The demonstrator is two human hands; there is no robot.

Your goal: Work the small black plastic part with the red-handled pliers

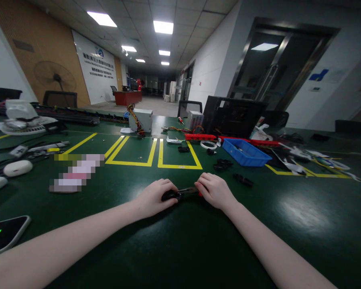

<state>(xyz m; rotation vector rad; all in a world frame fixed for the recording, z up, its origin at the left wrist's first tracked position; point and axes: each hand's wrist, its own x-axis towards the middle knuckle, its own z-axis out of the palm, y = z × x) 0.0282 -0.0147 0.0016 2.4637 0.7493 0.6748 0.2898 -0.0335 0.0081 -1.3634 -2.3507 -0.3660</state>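
Both my hands rest on the green table and meet over a small dark tool with a bit of red at its right end. My left hand curls its fingers round the tool's left end. My right hand closes over the right end. The tool lies flat on the table between them, most of it hidden by my fingers.
Yellow taped boxes mark the table ahead. A blue bin, small black parts, a black computer case, a power supply with wires and red strips lie beyond. A phone and a white mouse-like object sit at left.
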